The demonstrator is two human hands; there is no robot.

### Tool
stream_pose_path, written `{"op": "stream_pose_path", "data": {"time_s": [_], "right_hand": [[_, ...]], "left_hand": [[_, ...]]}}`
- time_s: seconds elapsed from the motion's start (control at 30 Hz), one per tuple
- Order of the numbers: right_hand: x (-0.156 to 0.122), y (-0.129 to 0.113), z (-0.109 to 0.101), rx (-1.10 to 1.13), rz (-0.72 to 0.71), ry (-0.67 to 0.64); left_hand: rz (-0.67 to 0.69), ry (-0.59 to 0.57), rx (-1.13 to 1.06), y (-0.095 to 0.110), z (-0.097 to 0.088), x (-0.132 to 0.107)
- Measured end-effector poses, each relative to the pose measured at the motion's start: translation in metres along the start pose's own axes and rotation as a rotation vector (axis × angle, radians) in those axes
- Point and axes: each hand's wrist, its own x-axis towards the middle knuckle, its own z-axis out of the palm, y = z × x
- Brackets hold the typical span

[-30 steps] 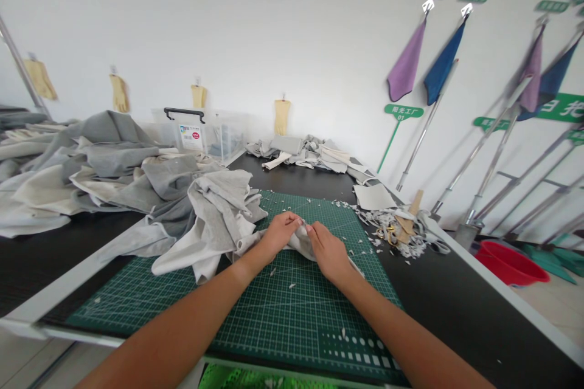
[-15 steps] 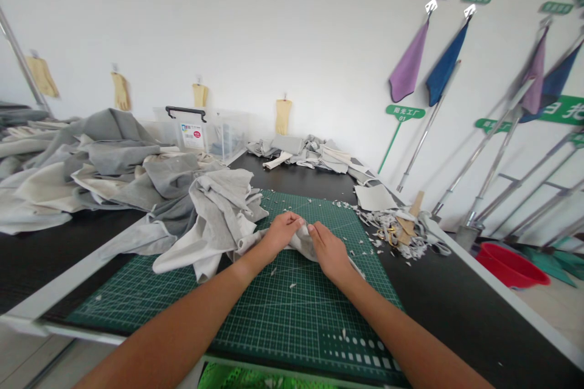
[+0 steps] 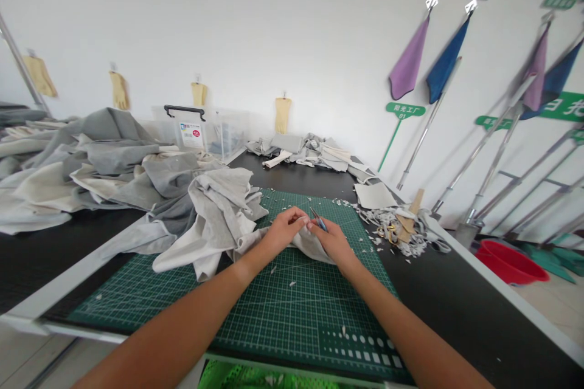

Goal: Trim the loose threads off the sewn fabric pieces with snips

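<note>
My left hand (image 3: 286, 226) is closed, pinching the edge of a grey cloth (image 3: 311, 247) above the cutting mat (image 3: 269, 310). Close beside it, my right hand (image 3: 334, 239) is closed round small blue-handled snips (image 3: 319, 220), whose dark pointed tip sticks up and to the left. The fingertips of both hands nearly meet at the cloth edge, and part of the cloth hangs below them. Its left end runs toward a crumpled grey and white cloth heap (image 3: 219, 213). Exactly how the right fingers touch the cloth is hidden.
A large fabric pile (image 3: 114, 158) covers the left side, before a clear plastic box (image 3: 191, 134). Folded cloths (image 3: 301, 149) lie at the back. Scraps (image 3: 410, 237) are heaped at right. Below the table's front edge is a green basket (image 3: 255, 377).
The snips now show pointing up from my right hand, where they were not visible before. My right hand has turned slightly; my left hand keeps its pinch on the cloth.
</note>
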Motion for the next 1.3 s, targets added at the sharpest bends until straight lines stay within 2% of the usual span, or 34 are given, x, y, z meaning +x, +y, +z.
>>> {"op": "stream_pose_path", "data": {"time_s": [0.1,0.23,0.43,0.57,0.63,0.8,0.93,1.0,1.1,1.23,1.3], "right_hand": [[0.001,0.0,-0.003,0.067,0.004,0.009],[0.004,-0.004,-0.015,0.195,0.06,0.132],[0.006,-0.021,-0.039,0.35,0.061,0.315],[0.007,-0.032,-0.056,0.466,0.024,0.453],[0.01,-0.035,-0.067,0.518,0.004,0.53],[0.017,-0.039,-0.098,0.649,0.012,0.694],[0.016,-0.047,-0.118,0.713,-0.022,0.749],[0.012,-0.054,-0.128,0.738,-0.065,0.78],[0.004,-0.066,-0.143,0.769,-0.109,0.796],[-0.006,-0.08,-0.165,0.758,-0.168,0.825],[-0.01,-0.084,-0.176,0.746,-0.201,0.831]], "left_hand": [[0.003,-0.009,0.026,-0.001,0.0,0.001],[-0.042,-0.053,-0.001,0.002,0.0,0.002],[-0.058,-0.249,0.132,0.029,-0.008,-0.004],[0.022,-0.233,0.302,0.048,-0.016,-0.008],[0.013,-0.237,0.316,0.057,-0.022,-0.009],[-0.171,-0.331,0.14,0.073,-0.038,-0.011],[-0.323,-0.252,-0.097,0.073,-0.046,-0.013],[-0.358,-0.257,-0.153,0.073,-0.048,-0.014],[-0.279,-0.263,-0.046,0.078,-0.052,-0.014],[-0.038,-0.321,0.219,0.083,-0.054,-0.01],[0.048,-0.308,0.326,0.08,-0.054,-0.006]]}}
